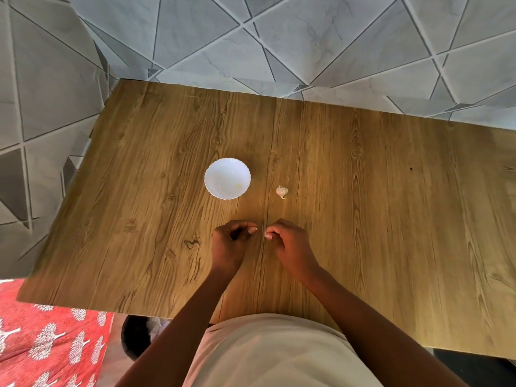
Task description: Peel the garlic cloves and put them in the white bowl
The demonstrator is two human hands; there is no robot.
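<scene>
The white bowl [227, 178] with a scalloped rim stands on the middle of the wooden table, and a small pale yellow bit lies inside it. To its right lies a piece of unpeeled garlic [282, 192] in papery skin. Nearer to me, my two hands hover close together over the table, a small gap between their fingertips. My left hand [231, 243] has its fingers curled inward, and whatever is inside them is hidden. My right hand [289, 244] pinches thumb against fingers on a tiny whitish bit of garlic [267, 237].
The wooden table [363, 219] stands over a grey tiled floor, its left edge near the bowl's side. A red patterned cloth [47, 342] lies at the lower left. A dark round bin [135, 336] stands under the table's front edge.
</scene>
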